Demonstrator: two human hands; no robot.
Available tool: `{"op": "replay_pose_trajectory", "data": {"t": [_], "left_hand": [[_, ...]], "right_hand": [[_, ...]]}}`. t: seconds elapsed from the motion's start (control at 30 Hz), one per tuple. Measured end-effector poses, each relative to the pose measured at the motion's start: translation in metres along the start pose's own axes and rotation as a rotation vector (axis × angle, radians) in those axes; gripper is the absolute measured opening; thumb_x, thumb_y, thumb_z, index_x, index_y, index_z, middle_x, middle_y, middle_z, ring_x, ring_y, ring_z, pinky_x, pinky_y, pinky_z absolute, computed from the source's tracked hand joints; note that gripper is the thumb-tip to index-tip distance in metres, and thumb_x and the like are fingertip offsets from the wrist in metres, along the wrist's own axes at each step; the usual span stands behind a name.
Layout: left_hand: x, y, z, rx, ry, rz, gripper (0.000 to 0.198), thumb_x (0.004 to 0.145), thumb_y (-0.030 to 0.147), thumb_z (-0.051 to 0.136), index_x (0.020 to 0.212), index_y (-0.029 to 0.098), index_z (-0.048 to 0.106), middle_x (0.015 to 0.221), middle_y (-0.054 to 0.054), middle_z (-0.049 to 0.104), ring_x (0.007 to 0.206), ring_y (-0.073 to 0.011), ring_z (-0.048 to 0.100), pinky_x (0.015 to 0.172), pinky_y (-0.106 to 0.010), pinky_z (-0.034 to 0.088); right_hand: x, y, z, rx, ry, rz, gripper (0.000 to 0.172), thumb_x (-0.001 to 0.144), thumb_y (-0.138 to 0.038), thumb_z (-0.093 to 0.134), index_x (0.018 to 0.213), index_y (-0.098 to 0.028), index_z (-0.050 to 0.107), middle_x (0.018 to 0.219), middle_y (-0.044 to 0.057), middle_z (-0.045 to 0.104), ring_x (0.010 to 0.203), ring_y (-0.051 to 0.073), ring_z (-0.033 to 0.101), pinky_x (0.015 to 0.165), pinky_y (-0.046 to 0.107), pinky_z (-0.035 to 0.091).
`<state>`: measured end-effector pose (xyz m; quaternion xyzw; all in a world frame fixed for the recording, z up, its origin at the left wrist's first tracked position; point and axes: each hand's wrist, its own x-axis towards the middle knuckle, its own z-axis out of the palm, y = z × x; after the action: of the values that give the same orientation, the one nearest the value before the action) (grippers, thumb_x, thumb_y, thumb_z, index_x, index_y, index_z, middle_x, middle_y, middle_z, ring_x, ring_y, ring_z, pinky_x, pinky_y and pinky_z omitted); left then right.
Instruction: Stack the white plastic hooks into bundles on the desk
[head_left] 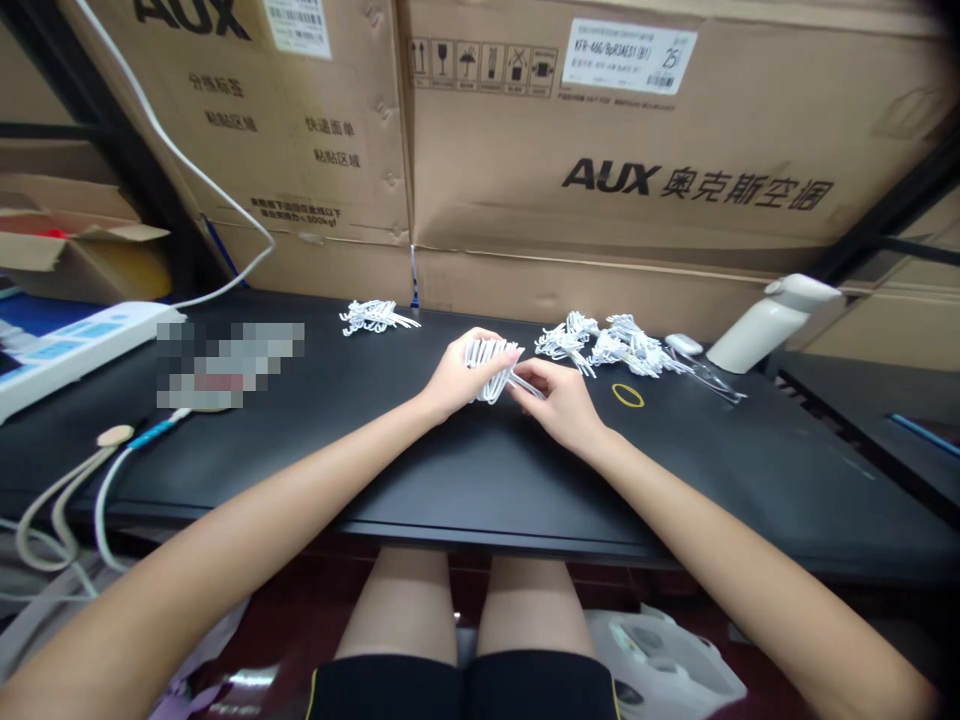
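Observation:
My left hand (456, 378) is closed round a bunch of small white wire hooks (489, 362) held just above the black table (420, 470). My right hand (561, 400) pinches the lower end of the same bunch with thumb and fingertips. A loose pile of white hooks (609, 346) lies just beyond my right hand. A second, tidier bundle of white hooks (373, 316) lies farther back to the left. A yellow rubber band (628, 395) lies flat on the table to the right of my right hand.
Large cardboard boxes (600, 170) stand along the back edge. A white tape dispenser-like device (772, 318) sits at right, a white power strip (67, 345) and cables (67, 500) at left. A clear plastic piece (712, 378) lies beside the loose pile.

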<state>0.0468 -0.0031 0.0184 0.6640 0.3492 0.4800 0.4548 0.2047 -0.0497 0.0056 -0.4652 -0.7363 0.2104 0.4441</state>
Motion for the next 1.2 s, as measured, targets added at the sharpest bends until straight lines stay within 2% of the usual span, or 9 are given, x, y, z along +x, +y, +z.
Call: {"op": "replay_pose_trajectory", "data": {"t": [0.23,0.4,0.53,0.67,0.87,1.2], "left_hand": [[0.0001,-0.0008,-0.0009,0.013,-0.016,0.02,0.036,0.069,0.045,0.071,0.087,0.016,0.059,0.074,0.0,0.059,0.063,-0.0107,0.055,0.057,-0.021,0.044],[0.0001,-0.0027,-0.0006,0.001,-0.019,0.018,0.037,0.068,0.044,0.071,0.089,0.017,0.058,0.072,0.001,0.06,0.061,-0.0103,0.055,0.06,-0.023,0.045],[-0.0002,-0.0017,0.0004,-0.025,-0.014,-0.015,0.038,0.068,0.046,0.071,0.087,0.017,0.057,0.07,0.002,0.058,0.057,-0.0099,0.054,0.054,-0.022,0.045],[-0.0005,-0.0005,0.0011,-0.015,0.026,-0.003,0.039,0.066,0.047,0.073,0.085,0.017,0.058,0.071,0.001,0.059,0.059,-0.0104,0.054,0.053,-0.021,0.044],[-0.0001,-0.0032,0.0002,0.078,0.08,0.04,0.039,0.066,0.049,0.072,0.084,0.017,0.061,0.074,0.0,0.062,0.066,-0.0126,0.057,0.059,-0.022,0.045],[-0.0016,-0.0029,-0.0004,0.135,0.092,0.058,0.04,0.067,0.051,0.07,0.089,0.017,0.064,0.081,-0.002,0.066,0.073,-0.0149,0.06,0.064,-0.024,0.047]], "right_hand": [[-0.0007,0.0007,0.0003,-0.008,0.003,0.001,0.019,0.084,-0.034,0.057,0.091,-0.019,0.066,0.081,0.005,0.068,0.059,0.016,0.061,0.056,0.029,0.05],[-0.0003,0.0,-0.0015,-0.083,0.0,-0.075,0.02,0.087,-0.032,0.053,0.092,-0.018,0.068,0.071,0.003,0.063,0.052,0.014,0.057,0.055,0.028,0.046],[-0.0003,0.0002,-0.0011,-0.116,-0.005,-0.124,0.021,0.089,-0.029,0.051,0.088,-0.017,0.068,0.064,0.001,0.06,0.051,0.013,0.055,0.056,0.027,0.044],[0.0,0.0005,-0.0008,-0.155,0.017,-0.145,0.021,0.089,-0.027,0.051,0.09,-0.014,0.068,0.066,0.002,0.061,0.053,0.013,0.055,0.057,0.026,0.043],[0.0021,-0.0014,-0.0021,-0.241,0.011,-0.207,0.018,0.088,-0.025,0.052,0.086,-0.014,0.067,0.072,0.005,0.065,0.063,0.015,0.058,0.062,0.026,0.044],[0.001,-0.0032,0.0001,-0.191,0.016,-0.116,0.015,0.084,-0.022,0.056,0.087,-0.014,0.068,0.075,0.006,0.068,0.065,0.017,0.062,0.062,0.027,0.045]]}}
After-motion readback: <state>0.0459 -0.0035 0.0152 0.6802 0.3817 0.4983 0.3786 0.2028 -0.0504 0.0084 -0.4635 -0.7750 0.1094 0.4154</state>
